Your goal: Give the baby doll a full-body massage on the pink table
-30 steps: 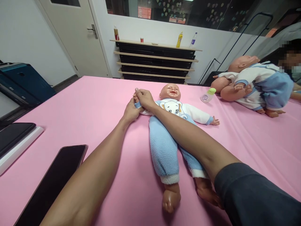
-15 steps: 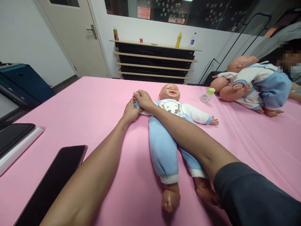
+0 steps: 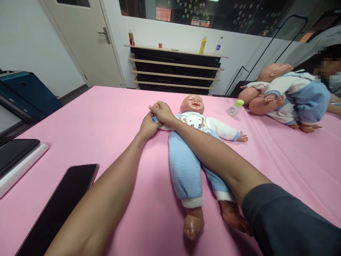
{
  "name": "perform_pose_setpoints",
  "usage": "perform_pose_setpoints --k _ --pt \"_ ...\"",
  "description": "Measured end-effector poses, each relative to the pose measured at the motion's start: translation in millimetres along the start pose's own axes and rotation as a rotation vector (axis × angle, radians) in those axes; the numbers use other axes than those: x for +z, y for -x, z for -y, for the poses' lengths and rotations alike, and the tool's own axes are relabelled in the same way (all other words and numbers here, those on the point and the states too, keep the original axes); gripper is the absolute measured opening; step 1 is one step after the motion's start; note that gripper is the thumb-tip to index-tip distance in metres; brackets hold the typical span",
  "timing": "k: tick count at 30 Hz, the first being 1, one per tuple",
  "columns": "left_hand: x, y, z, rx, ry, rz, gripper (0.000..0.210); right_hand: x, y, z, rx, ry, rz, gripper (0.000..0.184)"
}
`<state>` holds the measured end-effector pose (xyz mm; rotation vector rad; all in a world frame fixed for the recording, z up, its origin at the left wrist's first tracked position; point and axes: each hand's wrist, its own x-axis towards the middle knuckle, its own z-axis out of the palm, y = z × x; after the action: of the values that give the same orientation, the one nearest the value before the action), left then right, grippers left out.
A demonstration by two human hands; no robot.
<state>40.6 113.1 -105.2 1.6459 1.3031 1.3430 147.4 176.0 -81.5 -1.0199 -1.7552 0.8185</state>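
Note:
A baby doll (image 3: pixel 192 121) in a white top with a bear face and fluffy blue trousers lies face up on the pink table cover (image 3: pixel 112 110). Its arm on the left side of the view is stretched outward. My left hand (image 3: pixel 149 125) is closed around that arm near the blue cuff. From above, my right hand (image 3: pixel 162 112) wraps the doll's hand, its thumb beside the small fingers. My right forearm crosses over the doll's belly and hides part of it. The doll's other arm lies flat, its hand apart from mine.
A lotion bottle with a green cap (image 3: pixel 234 108) stands right of the doll. Further right lie more dolls (image 3: pixel 301 94), near another person. A dark phone (image 3: pixel 58 209) and a white box (image 3: pixel 23 170) lie at the left. Behind the table is a shelf (image 3: pixel 176 65) with bottles.
My right thumb and fingers have shifted slightly left over the doll's hand. My left hand and the doll's body look the same.

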Motion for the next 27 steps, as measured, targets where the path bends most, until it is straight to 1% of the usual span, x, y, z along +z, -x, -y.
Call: perform_pose_setpoints --k 3,6,10,13,16,18,24,25,27 --pt "-0.5 0.0 0.3 0.000 0.000 -0.001 0.059 1.8 -0.4 0.1 0.017 -0.020 -0.017 0.032" --pt "-0.3 -1.1 0.8 0.013 -0.003 0.004 0.058 3.1 0.5 -0.7 0.002 -0.052 -0.017 0.035" --pt "0.4 -2.9 1.8 0.042 0.024 -0.020 0.056 2.6 1.5 -3.0 -0.056 -0.114 0.044 0.023" --pt "0.2 -3.5 3.9 0.044 0.027 -0.024 0.056 1.4 0.0 -5.6 -0.066 -0.068 0.057 0.019" --pt "-0.3 -3.7 6.6 -0.003 -0.019 -0.015 0.051 0.7 -2.9 -7.4 -0.030 -0.013 0.039 0.023" --pt "-0.3 -3.7 7.6 -0.012 -0.047 -0.008 0.048 0.9 -4.7 -7.5 -0.011 -0.014 0.017 0.028" --pt "1.5 -2.5 6.0 0.015 -0.018 0.010 0.050 2.5 -5.4 -4.7 0.029 -0.129 0.021 0.044" --pt "1.5 -2.5 5.7 0.017 -0.019 0.011 0.050 2.7 -4.7 -4.7 0.022 -0.135 0.023 0.044" --pt "0.9 -3.1 5.9 0.030 -0.020 -0.003 0.051 2.8 -3.1 -5.7 -0.022 -0.115 0.031 0.036"
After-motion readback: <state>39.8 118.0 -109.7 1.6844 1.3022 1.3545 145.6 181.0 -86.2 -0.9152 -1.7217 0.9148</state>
